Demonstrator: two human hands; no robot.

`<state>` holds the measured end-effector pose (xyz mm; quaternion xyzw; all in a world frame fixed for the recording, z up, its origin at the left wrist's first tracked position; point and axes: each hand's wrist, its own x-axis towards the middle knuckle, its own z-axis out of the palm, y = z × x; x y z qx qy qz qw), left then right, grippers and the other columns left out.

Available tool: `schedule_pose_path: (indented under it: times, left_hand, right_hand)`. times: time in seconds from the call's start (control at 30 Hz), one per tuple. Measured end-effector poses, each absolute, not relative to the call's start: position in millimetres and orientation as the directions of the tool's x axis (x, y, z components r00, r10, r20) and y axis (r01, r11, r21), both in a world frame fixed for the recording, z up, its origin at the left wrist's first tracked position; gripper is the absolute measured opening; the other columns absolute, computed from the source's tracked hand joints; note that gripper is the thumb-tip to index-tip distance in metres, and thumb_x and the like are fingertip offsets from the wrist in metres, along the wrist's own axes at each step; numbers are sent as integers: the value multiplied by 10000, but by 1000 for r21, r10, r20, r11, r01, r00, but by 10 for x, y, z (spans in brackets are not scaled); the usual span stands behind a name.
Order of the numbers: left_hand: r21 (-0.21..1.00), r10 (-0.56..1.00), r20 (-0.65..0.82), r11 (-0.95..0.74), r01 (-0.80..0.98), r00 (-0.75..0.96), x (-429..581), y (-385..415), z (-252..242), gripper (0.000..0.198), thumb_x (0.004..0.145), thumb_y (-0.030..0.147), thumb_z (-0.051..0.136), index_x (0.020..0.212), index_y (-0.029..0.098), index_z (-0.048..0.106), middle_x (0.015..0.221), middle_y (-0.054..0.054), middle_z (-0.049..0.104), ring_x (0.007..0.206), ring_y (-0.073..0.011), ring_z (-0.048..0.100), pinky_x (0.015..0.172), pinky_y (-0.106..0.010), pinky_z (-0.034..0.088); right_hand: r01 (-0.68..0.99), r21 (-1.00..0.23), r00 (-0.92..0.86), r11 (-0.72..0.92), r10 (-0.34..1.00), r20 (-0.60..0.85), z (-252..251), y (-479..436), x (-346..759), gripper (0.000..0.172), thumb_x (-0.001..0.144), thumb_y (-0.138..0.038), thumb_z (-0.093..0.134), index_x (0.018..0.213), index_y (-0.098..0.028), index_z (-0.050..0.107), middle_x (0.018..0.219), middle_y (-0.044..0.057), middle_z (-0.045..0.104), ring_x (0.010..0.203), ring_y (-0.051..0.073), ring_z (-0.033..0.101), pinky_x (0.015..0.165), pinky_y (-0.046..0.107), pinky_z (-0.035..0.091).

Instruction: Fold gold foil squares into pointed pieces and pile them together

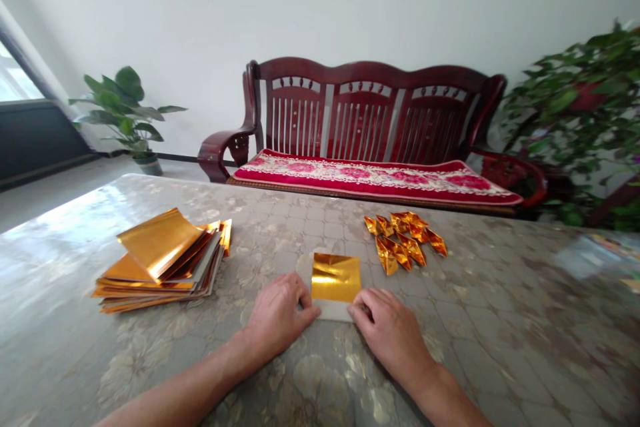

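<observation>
The fingers (306, 300) of the left hand (277, 317) and those of the right hand (387, 333) are closed on opposite sides of a gold foil sheet (336, 278), its pale backing showing along the near side. It lies flat on the patterned surface (475, 340) between the hands. Small folded gold foil pieces (405, 240) lie beyond it, and a stack of gold foil sheets (160, 267) sits to the left.

On the table (500, 340), a foil stack (160, 260) lies left of a foil square (336, 277), folded pieces (405, 240) behind-right.
</observation>
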<state>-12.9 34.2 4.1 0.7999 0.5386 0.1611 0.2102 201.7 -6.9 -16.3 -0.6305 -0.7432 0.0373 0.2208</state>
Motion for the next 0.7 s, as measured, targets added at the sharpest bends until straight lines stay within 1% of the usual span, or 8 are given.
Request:
schedule_pose_path:
  times: [0.3, 0.7]
  left_hand:
    - [512, 933, 38, -326, 795, 359, -125, 360, 47, 153, 768, 272, 658, 649, 202, 593, 778, 11, 634, 798, -158, 597, 700, -244, 369]
    - [456, 925, 44, -354, 816, 377, -126, 349, 29, 178, 801, 293, 636, 651, 205, 601, 793, 7, 631, 824, -161, 600, 719, -248, 366]
  right_hand:
    - [927, -324, -99, 187, 958, 269, -167, -67, 2007, 153, 889, -219, 579, 736, -222, 575, 746, -11, 640, 754, 179, 568, 662, 282, 329]
    - [935, -277, -123, 221, 936, 330, -184, -85, 1999, 139, 881, -194, 559, 746, -225, 564, 739, -7, 639, 732, 175, 563, 652, 288, 323]
